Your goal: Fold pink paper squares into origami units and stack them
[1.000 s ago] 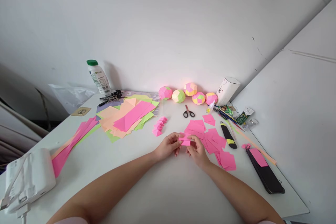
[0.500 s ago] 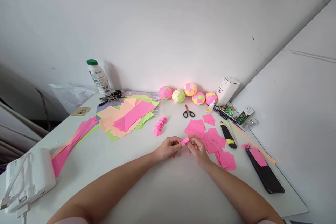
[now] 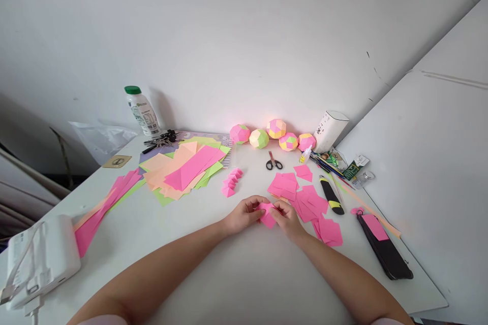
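My left hand (image 3: 244, 215) and my right hand (image 3: 286, 219) meet at the middle of the white table (image 3: 236, 274), fingers pinched on a small folded pink paper piece (image 3: 267, 215) between them. Just right of my right hand lies a spread of loose pink paper squares (image 3: 305, 203). A short row of folded pink units (image 3: 231, 183) sits a little beyond my left hand.
A stack of pink, peach and green sheets (image 3: 186, 168) lies at left, with pink strips (image 3: 102, 208) nearer. Several paper balls (image 3: 274, 135) line the wall. Scissors (image 3: 273, 162), a utility knife (image 3: 331, 196), a phone (image 3: 385, 246), a bottle (image 3: 142, 110), keys (image 3: 162, 139) and a white device (image 3: 38, 259) are around.
The pink piece went from a flat strip held up between both hands to a folded shape lowered toward the table; both hands dropped slightly and closed in on it.
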The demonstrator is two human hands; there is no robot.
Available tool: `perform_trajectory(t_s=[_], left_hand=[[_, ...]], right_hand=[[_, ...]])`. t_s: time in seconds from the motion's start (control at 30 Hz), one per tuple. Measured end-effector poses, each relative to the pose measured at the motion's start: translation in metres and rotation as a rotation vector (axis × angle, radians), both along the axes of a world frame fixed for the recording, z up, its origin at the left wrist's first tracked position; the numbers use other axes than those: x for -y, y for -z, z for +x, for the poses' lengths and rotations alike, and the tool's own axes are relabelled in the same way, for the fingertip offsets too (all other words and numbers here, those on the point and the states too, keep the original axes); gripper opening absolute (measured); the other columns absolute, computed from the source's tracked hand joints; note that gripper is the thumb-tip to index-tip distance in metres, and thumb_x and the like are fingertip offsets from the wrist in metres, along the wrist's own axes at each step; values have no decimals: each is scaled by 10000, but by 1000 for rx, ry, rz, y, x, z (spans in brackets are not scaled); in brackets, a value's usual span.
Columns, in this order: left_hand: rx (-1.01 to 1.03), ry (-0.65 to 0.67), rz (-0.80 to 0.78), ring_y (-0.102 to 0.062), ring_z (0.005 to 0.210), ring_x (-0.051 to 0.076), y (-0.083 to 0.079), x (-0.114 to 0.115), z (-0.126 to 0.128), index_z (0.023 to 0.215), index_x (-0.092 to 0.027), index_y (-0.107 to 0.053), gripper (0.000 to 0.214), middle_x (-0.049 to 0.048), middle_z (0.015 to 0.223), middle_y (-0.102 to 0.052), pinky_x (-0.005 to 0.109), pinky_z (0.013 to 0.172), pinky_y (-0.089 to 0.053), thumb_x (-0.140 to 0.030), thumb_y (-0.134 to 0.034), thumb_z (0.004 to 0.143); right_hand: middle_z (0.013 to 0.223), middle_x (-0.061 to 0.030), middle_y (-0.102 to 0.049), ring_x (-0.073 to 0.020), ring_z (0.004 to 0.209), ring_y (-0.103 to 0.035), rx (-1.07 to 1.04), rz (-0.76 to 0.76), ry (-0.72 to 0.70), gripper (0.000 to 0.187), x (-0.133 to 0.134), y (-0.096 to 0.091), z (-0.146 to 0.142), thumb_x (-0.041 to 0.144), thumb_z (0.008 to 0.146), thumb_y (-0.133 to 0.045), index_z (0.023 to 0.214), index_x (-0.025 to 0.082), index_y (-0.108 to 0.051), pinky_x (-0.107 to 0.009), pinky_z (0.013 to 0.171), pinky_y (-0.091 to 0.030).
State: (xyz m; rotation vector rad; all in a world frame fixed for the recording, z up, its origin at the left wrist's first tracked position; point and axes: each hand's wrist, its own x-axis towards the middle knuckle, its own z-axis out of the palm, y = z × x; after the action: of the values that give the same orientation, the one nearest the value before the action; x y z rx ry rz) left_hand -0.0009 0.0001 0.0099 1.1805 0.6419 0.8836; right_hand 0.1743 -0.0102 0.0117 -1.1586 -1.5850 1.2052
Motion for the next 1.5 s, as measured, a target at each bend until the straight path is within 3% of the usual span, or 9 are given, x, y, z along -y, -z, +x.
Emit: perform_trajectory(t_s=[0.17, 0.33, 0.47, 0.8, 0.93, 1.17, 1.5], left_hand=[[29, 44, 33, -536, 832, 152, -2, 0, -4, 1086, -202, -586, 338, 37, 946, -530, 298, 723, -463, -319, -626, 771], [72, 34, -33, -543, 860, 158, -1, -3, -5, 1075, -201, -617, 350, 27, 914, -554, 325, 798, -454, -282, -666, 738], [83, 41, -92, -563, 880, 170, 0, -3, -5, 1050, -192, -629, 349, 40, 950, -596, 337, 820, -456, -285, -687, 718], [-138, -11, 55, -573, 750, 163, -3, 0, -1, 1001, -153, -645, 370, 78, 926, -621, 275, 598, -498, -435, -602, 765], [-160, -24, 66, -563, 699, 146, -4, 1, 0, 984, -146, -651, 383, 67, 870, -617, 255, 562, -495, -455, -592, 765], [-209, 14, 86, -531, 598, 111, -8, 4, -1, 956, -150, -663, 374, 49, 808, -609, 224, 507, -461, -466, -536, 801], [-271, -12, 104, -461, 508, 81, -2, 3, -1, 817, -128, -662, 392, 13, 685, -531, 203, 434, -401, -495, -526, 796]], right_hand=[[580, 30, -397, -114, 531, -351, 39, 68, -12, 220, 0, -2, -1, 326, 795, -561, 635, 181, -514, -236, 493, -293], [563, 28, -418, -121, 529, -378, 66, 124, 6, 226, 0, -3, -1, 322, 794, -577, 616, 188, -539, -244, 501, -314], [596, 16, -484, -124, 550, -423, 53, 108, 31, 182, 0, -1, 0, 338, 801, -584, 705, 186, -613, -244, 514, -349], [711, -1, -548, -112, 576, -484, -8, 55, 84, 188, -1, 5, 1, 358, 764, -634, 768, 179, -577, -226, 514, -411], [754, -15, -567, -122, 621, -510, -29, 45, 81, 201, -1, 6, 1, 362, 769, -630, 840, 181, -575, -236, 543, -446], [712, -6, -552, -103, 555, -492, -33, 72, 69, 187, -3, 8, 1, 356, 767, -631, 758, 173, -592, -233, 501, -437], [779, -33, -616, -131, 608, -544, -21, 99, 83, 177, 0, 2, -1, 356, 757, -643, 811, 188, -651, -259, 534, -462]])
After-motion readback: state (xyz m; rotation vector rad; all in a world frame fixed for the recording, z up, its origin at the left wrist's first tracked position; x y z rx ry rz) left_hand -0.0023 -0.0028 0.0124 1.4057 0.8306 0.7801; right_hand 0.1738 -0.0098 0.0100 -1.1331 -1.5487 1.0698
